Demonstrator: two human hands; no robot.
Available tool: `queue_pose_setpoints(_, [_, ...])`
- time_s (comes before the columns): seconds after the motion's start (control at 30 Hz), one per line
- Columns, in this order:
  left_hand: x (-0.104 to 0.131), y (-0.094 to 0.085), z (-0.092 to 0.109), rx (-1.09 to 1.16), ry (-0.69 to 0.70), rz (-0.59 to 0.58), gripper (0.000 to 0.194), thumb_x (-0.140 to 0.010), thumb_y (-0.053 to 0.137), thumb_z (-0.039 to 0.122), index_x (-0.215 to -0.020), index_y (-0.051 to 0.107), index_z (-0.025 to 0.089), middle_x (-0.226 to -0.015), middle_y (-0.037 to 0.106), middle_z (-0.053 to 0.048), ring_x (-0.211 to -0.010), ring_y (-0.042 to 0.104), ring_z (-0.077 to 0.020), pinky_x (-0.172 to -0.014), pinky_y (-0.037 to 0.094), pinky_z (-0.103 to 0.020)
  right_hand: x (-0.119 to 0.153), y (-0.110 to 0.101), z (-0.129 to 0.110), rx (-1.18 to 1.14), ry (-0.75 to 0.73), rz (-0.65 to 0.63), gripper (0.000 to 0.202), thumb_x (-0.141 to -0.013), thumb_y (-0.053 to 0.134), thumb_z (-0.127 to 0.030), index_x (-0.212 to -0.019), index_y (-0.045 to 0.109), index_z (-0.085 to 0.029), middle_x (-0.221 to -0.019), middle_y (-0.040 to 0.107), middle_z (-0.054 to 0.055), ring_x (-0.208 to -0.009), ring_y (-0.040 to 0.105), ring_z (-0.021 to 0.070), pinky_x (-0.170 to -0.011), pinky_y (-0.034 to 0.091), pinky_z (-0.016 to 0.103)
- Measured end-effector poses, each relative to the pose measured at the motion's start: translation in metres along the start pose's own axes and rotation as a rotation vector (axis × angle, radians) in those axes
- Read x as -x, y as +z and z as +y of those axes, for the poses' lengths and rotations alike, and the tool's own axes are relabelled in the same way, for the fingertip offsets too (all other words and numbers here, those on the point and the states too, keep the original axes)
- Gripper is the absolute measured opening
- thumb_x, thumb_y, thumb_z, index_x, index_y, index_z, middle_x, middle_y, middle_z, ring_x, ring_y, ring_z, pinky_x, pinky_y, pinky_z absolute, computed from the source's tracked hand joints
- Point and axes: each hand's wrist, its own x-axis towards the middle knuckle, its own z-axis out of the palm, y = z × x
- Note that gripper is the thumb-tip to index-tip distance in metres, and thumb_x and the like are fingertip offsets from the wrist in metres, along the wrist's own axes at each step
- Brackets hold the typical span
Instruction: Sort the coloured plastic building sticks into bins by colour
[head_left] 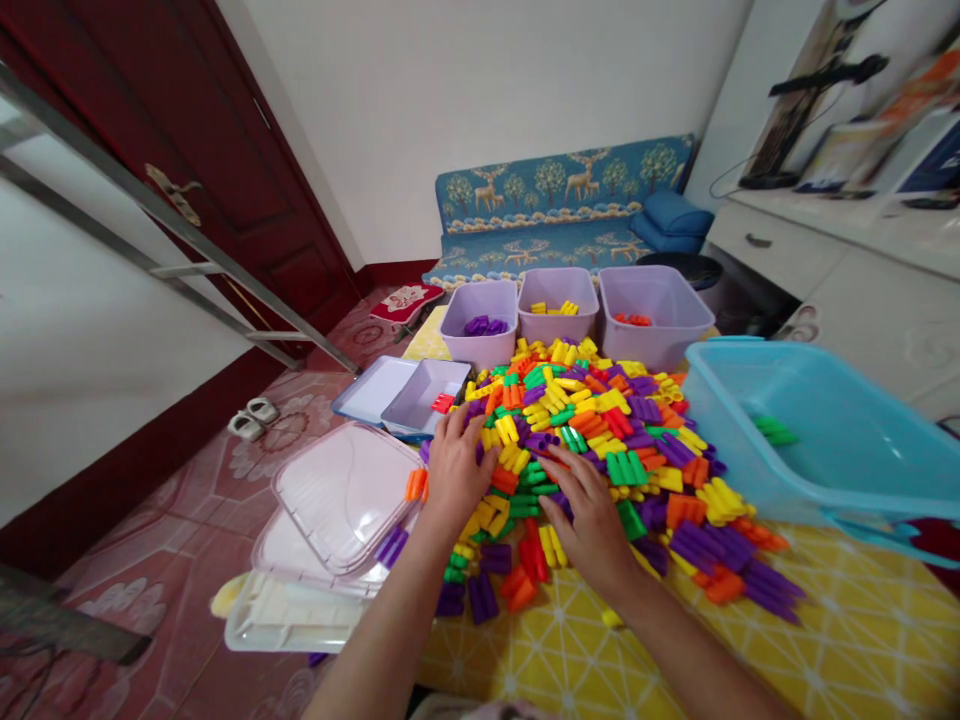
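A heap of loose plastic building blocks (pixel 592 420) in yellow, purple, green, orange and red covers much of the table. My left hand (pixel 456 465) rests on the heap's left side, thumb apart from the fingers, with nothing visible in its grasp. On the near middle of the heap, my right hand (pixel 589 515) lies with spread fingers beside purple and green blocks. What lies directly beneath both palms is hidden. Purple blocks (pixel 486 326) sit in the left lilac bin (pixel 480 348), yellow blocks (pixel 555 308) in the middle bin (pixel 559 326), and orange-red blocks (pixel 632 320) in the right bin (pixel 660 345).
A large blue tub (pixel 847 420) at right contains green blocks (pixel 775 431). A small open box (pixel 427 390) holds a red block (pixel 442 403). Clear lids (pixel 349 495) overlap at the table's left edge. A patterned sofa (pixel 562 205) stands behind; a metal ladder (pixel 180 235) leans left.
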Motion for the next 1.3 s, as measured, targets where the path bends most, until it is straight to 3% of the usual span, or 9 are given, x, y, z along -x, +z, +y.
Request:
queue_pose_setpoints(0.3, [-0.023, 0.016, 0.041, 0.347, 0.103, -0.092, 0.042, -0.085, 0.055, 0.02, -0.127, 0.059, 0.017, -0.134, 0.054, -0.013, -0.126, 0.047, -0.0264, -0.108, 0.037, -0.046, -0.001, -0.002, 0.002, -0.035, 0.018, 0.007, 0.046, -0.086, 0.05, -0.011, -0.131, 0.049, -0.022, -0.134, 0.05, 0.012, -0.126, 0.046, 0.0251, -0.105, 0.043, 0.051])
queue_pose_setpoints(0.43, [-0.032, 0.0, 0.038, 0.664, 0.115, -0.217, 0.038, -0.088, 0.053, 0.023, -0.126, 0.06, 0.018, -0.127, 0.062, -0.011, -0.118, 0.057, -0.0229, -0.102, 0.045, -0.041, 0.0, -0.002, -0.001, -0.043, 0.01, 0.032, 0.044, -0.087, 0.05, -0.011, -0.13, 0.049, -0.023, -0.132, 0.052, 0.011, -0.124, 0.048, 0.0255, -0.102, 0.045, 0.05])
queue_pose_setpoints(0.53, [-0.023, -0.033, 0.02, 0.667, 0.134, -0.308, 0.036, -0.092, 0.049, 0.03, -0.124, 0.061, 0.019, -0.118, 0.068, -0.009, -0.106, 0.064, -0.0214, -0.092, 0.052, -0.036, 0.001, -0.004, -0.009, -0.059, -0.004, 0.04, 0.04, -0.088, 0.051, -0.011, -0.126, 0.053, -0.023, -0.124, 0.057, 0.01, -0.118, 0.052, 0.0247, -0.099, 0.047, 0.048])
queue_pose_setpoints(0.67, [0.002, -0.074, -0.031, 0.065, -0.063, -0.187, 0.035, -0.081, 0.06, 0.027, -0.115, 0.066, 0.02, -0.114, 0.068, -0.011, -0.107, 0.062, -0.0288, -0.096, 0.048, -0.044, -0.002, -0.004, -0.024, -0.098, -0.061, -0.02, 0.034, -0.087, 0.052, -0.011, -0.119, 0.058, -0.023, -0.115, 0.062, 0.009, -0.109, 0.055, 0.0235, -0.095, 0.049, 0.046])
queue_pose_setpoints(0.73, [0.013, -0.08, -0.057, -0.054, -0.138, -0.271, 0.048, -0.077, 0.064, 0.031, -0.124, 0.061, 0.019, -0.114, 0.067, -0.012, -0.107, 0.062, -0.0299, -0.093, 0.05, -0.044, -0.007, 0.0, -0.032, -0.109, -0.088, -0.089, 0.037, -0.086, 0.055, -0.013, -0.121, 0.058, -0.022, -0.117, 0.062, 0.009, -0.112, 0.054, 0.0235, -0.097, 0.047, 0.046])
queue_pose_setpoints(0.83, [0.022, -0.073, -0.077, -0.021, -0.083, -0.421, 0.066, -0.073, 0.068, 0.03, -0.135, 0.05, 0.018, -0.121, 0.063, -0.013, -0.111, 0.06, -0.028, -0.097, 0.048, -0.042, -0.018, 0.009, -0.044, -0.088, -0.107, -0.237, 0.055, -0.08, 0.067, -0.023, -0.132, 0.052, -0.021, -0.134, 0.055, 0.01, -0.126, 0.045, 0.0269, -0.106, 0.04, 0.049])
queue_pose_setpoints(1.0, [0.022, -0.051, -0.057, 0.074, -0.013, -0.425, 0.07, -0.068, 0.061, 0.012, -0.136, 0.049, 0.021, -0.131, 0.052, -0.012, -0.112, 0.06, -0.0234, -0.097, 0.049, -0.034, -0.035, 0.028, -0.057, -0.014, -0.148, -0.414, 0.087, -0.068, 0.078, -0.036, -0.144, 0.037, -0.027, -0.155, 0.03, 0.01, -0.143, 0.019, 0.0338, -0.112, 0.024, 0.058])
queue_pose_setpoints(1.1, [0.024, -0.045, -0.043, 0.084, -0.062, -0.382, 0.065, -0.068, 0.055, 0.006, -0.13, 0.054, 0.021, -0.125, 0.052, -0.011, -0.101, 0.064, -0.0208, -0.09, 0.053, -0.033, -0.034, 0.035, -0.059, 0.01, -0.139, -0.431, 0.08, -0.069, 0.077, -0.034, -0.141, 0.042, -0.023, -0.153, 0.034, 0.011, -0.143, 0.017, 0.0333, -0.114, 0.019, 0.057])
queue_pose_setpoints(1.3, [0.029, -0.043, -0.031, 0.269, -0.017, -0.338, 0.056, -0.065, 0.057, 0.004, -0.118, 0.063, 0.022, -0.108, 0.056, -0.007, -0.097, 0.062, -0.02, -0.09, 0.053, -0.036, -0.024, 0.028, -0.057, 0.038, -0.109, -0.321, 0.055, -0.076, 0.066, -0.021, -0.129, 0.053, -0.023, -0.135, 0.051, 0.01, -0.135, 0.033, 0.0288, -0.117, 0.015, 0.054])
